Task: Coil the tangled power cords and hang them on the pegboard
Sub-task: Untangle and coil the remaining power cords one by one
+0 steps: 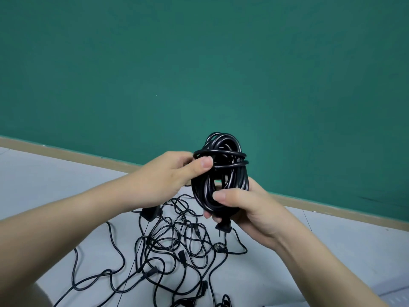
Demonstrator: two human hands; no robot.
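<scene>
Head view: The coiled cord (221, 171), black and wound into an upright oval bundle, was held in the air in front of a green wall (199, 63). The left hand (170, 173) gripped its upper left side, thumb pressed across two turns wrapped crosswise around the bundle. The right hand (245, 209) cupped the bundle's lower end, thumb curled over the front, fingers behind. A plug (223, 226) hung just below the right hand. The tangled cords (177, 251) lay loose on the pale floor (44, 185) beneath both hands, several plugs among them.
</scene>
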